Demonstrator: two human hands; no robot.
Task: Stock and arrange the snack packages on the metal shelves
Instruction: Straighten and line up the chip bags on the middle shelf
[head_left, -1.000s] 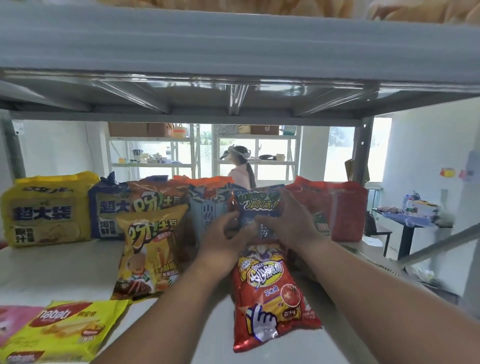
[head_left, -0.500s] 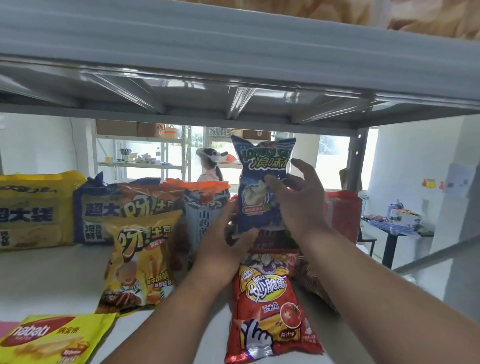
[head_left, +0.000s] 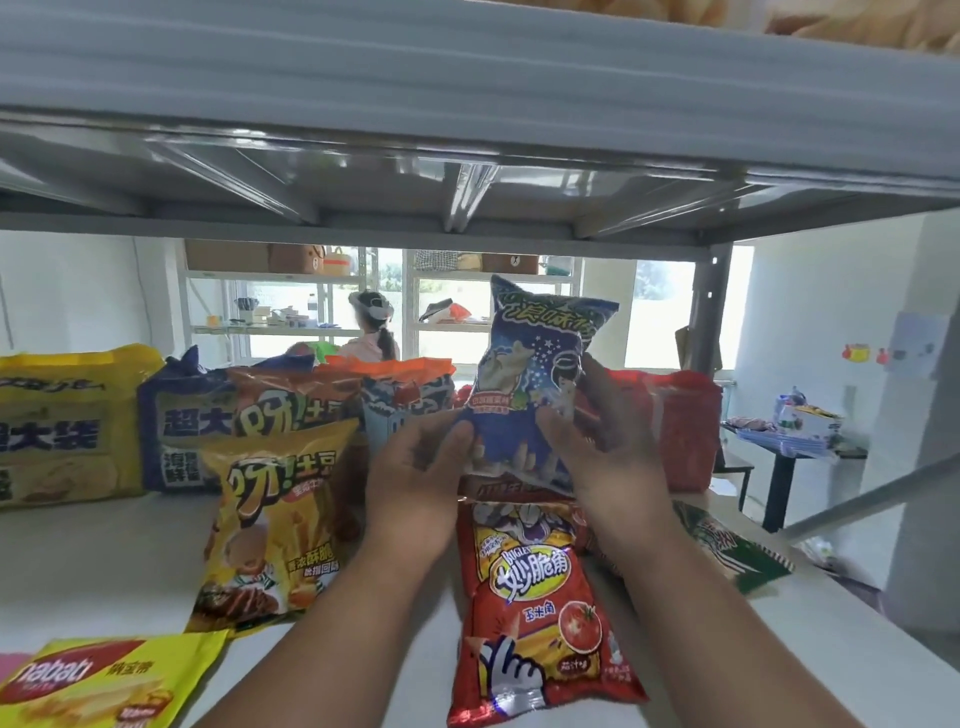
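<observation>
- Step in hand, by judgement: placing one blue snack bag (head_left: 535, 384), held upright above the shelf board (head_left: 104, 561), well in from its front edge and near the packs along the back.
- Left hand (head_left: 415, 483): fingers curled up at the bag's lower left corner, pinching it lightly.
- Right hand (head_left: 602, 441): wrapped round the bag's right side, thumb across the front, fingers behind.
- Both forearms reaching in over the front edge, wrists raised, the red corn-cone bag (head_left: 540, 603) lying flat right below them.
- Next, probably: standing the blue bag in the back row, between the blue-and-orange pack (head_left: 410, 400) and the red pack (head_left: 680, 426), face forward.
- Needing care: soft, puffy bag, likely to topple unless leaned on a neighbour.
</observation>
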